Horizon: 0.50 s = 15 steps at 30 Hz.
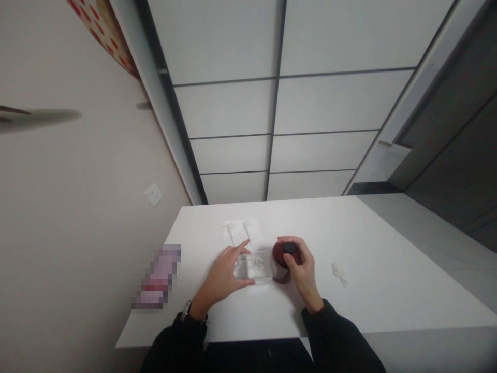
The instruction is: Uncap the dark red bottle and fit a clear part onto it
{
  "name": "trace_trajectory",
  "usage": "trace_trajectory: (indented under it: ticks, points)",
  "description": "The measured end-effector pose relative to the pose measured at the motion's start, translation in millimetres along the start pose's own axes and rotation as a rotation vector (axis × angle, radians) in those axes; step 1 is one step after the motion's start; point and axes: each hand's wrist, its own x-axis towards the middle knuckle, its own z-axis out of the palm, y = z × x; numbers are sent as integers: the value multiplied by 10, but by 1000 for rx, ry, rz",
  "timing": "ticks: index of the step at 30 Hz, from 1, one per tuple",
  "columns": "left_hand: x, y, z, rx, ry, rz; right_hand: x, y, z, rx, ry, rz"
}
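My left hand [227, 272] spans a clear plastic box [261, 267] with two compartments, thumb along its near side and fingers at its far side. Round a dark red, rounded jar or bottle [280, 259] with a black knob on top, the fingers of my right hand [301, 264] are wrapped. The bottle stands just right of the box, its right side hidden by the hand. Behind the box lie two small white pieces [247, 226] with thin stems, on a pale sheet; their kind is unclear.
A crumpled white scrap [339, 272] lies on the white table [373, 295] to the right. Near the left edge is a pink, blurred-out item [159, 277]. A wall with a socket [154, 195] borders the left; white panelled doors [236, 186] stand behind.
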Motion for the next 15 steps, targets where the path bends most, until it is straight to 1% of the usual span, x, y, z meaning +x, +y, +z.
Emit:
trace_trajectory:
  ticks: [5, 9, 12, 15]
  points:
    - [-2, 3, -4, 0, -12, 3, 13, -37, -21, 22, -5, 1]
    - [1, -6, 1, 9, -8, 18, 21, -56, -29, 12, -43, 8]
    - [1, -15, 5, 16, -9, 19, 25, -49, -31, 33, -23, 10]
    - [-2, -20, 3, 20, -9, 29, 28, -37, -32, 29, -42, 5]
